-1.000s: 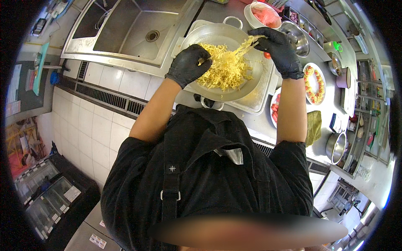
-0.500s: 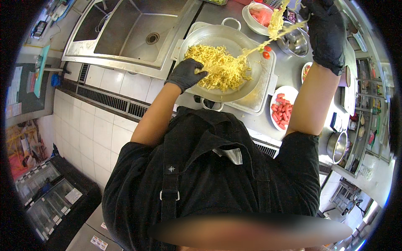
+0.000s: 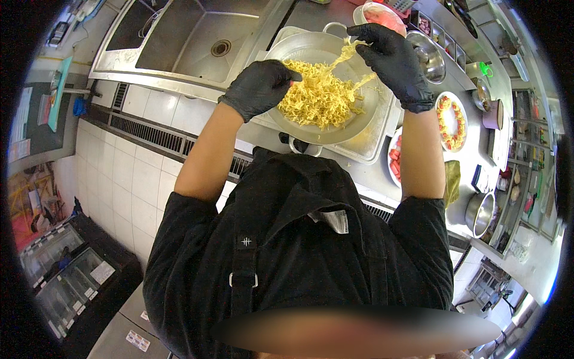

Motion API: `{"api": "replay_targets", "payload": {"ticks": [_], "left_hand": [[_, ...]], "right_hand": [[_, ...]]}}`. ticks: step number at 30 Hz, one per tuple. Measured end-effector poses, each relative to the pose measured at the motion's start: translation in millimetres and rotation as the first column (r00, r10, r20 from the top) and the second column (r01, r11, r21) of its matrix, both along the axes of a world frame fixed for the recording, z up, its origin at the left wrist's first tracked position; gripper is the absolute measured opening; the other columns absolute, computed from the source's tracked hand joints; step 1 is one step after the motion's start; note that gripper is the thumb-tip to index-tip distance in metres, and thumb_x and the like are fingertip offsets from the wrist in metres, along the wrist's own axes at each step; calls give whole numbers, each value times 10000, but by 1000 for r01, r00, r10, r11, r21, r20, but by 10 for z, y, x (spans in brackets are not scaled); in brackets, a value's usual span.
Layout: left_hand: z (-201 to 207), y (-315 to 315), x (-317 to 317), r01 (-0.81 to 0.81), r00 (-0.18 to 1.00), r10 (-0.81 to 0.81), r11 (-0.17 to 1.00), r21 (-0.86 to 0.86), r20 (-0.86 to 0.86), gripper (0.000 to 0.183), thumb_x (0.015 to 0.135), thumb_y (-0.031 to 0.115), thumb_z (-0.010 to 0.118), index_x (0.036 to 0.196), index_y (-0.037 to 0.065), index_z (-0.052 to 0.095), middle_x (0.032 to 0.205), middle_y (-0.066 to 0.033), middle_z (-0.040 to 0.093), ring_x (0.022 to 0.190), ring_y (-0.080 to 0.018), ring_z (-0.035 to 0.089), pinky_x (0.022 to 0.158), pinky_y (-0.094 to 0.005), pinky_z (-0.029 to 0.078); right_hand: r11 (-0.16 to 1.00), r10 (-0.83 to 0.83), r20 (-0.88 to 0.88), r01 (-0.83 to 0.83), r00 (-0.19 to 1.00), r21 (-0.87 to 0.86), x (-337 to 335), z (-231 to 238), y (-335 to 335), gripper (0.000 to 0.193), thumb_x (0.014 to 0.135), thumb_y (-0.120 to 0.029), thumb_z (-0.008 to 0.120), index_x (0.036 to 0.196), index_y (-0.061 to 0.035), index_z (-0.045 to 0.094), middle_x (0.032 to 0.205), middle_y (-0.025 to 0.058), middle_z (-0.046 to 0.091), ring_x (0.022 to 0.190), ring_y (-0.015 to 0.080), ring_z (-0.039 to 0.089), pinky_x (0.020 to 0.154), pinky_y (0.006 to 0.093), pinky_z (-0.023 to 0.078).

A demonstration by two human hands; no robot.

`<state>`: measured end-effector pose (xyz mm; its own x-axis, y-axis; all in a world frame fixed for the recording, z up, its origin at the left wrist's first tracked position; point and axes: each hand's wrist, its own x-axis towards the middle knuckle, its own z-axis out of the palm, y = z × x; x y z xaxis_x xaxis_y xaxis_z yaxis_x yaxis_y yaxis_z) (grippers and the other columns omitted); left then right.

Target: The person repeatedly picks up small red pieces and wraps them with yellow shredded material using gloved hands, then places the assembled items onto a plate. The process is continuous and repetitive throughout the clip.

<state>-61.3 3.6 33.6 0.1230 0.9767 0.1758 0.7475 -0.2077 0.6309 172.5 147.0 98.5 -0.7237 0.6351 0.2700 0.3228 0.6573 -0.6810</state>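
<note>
A wide, shallow metal pan (image 3: 366,122) holds a heap of yellow noodles (image 3: 320,105). My right hand (image 3: 394,63), in a black glove, is over the pan's far right side, its fingers pinching a strand of noodles that hangs toward the heap. At the pan's left rim is my left hand (image 3: 260,87), also black-gloved. Its thumb and fingers come together beside the noodles; a small reddish bit shows at the tips, too small to name. Under the pan lies a metal tray (image 3: 373,143).
Right of the pan are a plate of red sausage pieces (image 3: 394,157), partly behind my forearm, and a plate with a ring of skewered pieces (image 3: 452,122). Farther back stand a metal bowl (image 3: 436,63) and a bowl of pink food (image 3: 382,17). A steel sink (image 3: 185,66) lies left.
My right hand has come down and left from the far right to the pan, with the noodle strands. My left hand has risen slightly along the rim.
</note>
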Motion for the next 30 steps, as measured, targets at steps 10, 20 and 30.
{"api": "replay_targets", "payload": {"ticks": [10,20,30], "left_hand": [[-525,567,528,-178,981,154,958,223,120,322,733,316,779,923,82,666,875,-125,660,752,-277,652,685,-368,528],[-849,464,336,-112,993,111,993,48,33,343,735,312,745,1000,108,667,936,-145,624,917,-322,604,820,-409,484],[212,256,76,-152,978,142,987,58,151,483,823,181,660,1292,173,547,948,-162,658,841,-302,638,773,-372,520]], "right_hand": [[987,-4,-85,-9,996,-159,1,390,-138,229,871,-124,606,1083,-58,661,821,13,633,699,90,552,639,245,467],[918,-204,-360,50,911,-393,117,1029,-160,211,797,-28,648,1004,9,657,826,28,648,655,66,557,588,201,474],[951,-100,-237,22,966,-309,174,252,-38,260,854,-92,586,1098,-39,658,795,17,643,699,91,577,656,237,473]]}}
